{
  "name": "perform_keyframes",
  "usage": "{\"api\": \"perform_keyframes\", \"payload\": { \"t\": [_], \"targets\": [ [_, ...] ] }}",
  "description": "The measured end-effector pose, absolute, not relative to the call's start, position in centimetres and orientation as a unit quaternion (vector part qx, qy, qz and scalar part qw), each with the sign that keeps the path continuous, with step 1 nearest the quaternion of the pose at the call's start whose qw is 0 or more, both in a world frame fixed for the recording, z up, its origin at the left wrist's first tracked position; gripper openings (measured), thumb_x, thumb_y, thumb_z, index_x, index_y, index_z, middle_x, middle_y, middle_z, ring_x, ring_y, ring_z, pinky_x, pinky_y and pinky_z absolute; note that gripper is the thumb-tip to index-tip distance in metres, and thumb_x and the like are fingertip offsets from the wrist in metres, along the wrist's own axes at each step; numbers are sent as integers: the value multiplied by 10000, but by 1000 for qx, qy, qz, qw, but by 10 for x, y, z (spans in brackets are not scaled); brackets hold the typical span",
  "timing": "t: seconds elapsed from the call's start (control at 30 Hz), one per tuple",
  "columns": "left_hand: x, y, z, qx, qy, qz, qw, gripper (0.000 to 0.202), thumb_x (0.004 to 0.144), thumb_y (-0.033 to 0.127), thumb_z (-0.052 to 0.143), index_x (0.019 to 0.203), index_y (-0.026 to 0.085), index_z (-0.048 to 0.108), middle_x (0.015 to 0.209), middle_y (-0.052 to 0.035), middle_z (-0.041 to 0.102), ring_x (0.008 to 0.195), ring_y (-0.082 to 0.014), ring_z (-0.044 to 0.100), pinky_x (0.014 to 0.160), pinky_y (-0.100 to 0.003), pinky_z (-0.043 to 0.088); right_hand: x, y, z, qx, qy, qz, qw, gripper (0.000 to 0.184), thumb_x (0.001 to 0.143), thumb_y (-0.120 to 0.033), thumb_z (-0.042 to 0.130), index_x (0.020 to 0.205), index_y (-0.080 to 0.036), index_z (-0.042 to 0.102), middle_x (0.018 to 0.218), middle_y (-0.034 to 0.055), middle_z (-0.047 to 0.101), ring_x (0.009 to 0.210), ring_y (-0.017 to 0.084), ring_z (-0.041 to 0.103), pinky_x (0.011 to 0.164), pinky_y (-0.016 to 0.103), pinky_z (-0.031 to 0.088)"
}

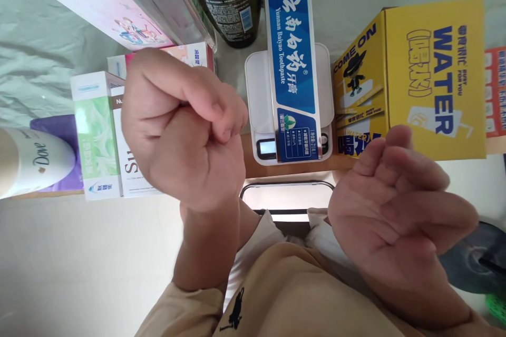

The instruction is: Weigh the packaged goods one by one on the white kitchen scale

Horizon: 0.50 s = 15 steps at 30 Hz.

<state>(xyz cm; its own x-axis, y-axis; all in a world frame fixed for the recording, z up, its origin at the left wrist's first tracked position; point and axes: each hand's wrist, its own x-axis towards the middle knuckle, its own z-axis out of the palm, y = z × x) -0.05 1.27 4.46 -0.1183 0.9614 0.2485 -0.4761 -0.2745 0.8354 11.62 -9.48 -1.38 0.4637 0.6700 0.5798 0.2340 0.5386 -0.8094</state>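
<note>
My left hand (185, 131) is raised in front of me, curled into a fist with nothing in it, palm side toward the camera. My right hand (399, 221) is held up open, palm showing, fingers together and pointing right, holding nothing. Between and behind the hands, a blue Yunnan Baiyao toothpaste box (292, 58) lies on a small white kitchen scale (256, 89) whose display faces me. Neither hand touches the box or the scale. My beige sleeves and shirt fill the bottom of the view.
A yellow "WATER" carton (430, 73) stands right of the scale. Left are a green-and-white box (95, 137), a white box (130, 174), a Dove bottle (35, 160) and a pink box (98, 5). A dark bottle (229, 0) stands behind.
</note>
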Motion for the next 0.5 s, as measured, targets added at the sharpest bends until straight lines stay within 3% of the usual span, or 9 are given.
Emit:
{"api": "perform_keyframes", "payload": {
  "t": [0.4,0.5],
  "targets": [
    [-1,5,50,427,328,662,522,346,874,-7,356,684,169,586,535,6,355,478,-98,297,521,-280,189,114,-101,-2,-424,-508,174,729,217,952,-340,437,776,-214,461,1332,-77,676,1398,66,570,1270,308,478],
    [-2,6,49,423,320,660,532,347,846,-25,360,674,159,598,522,5,372,466,-92,294,509,-280,166,113,-105,-5,-470,-533,203,674,142,938,-318,435,847,-224,489,1364,-58,638,1455,103,523,1295,389,455]
  ]
}}
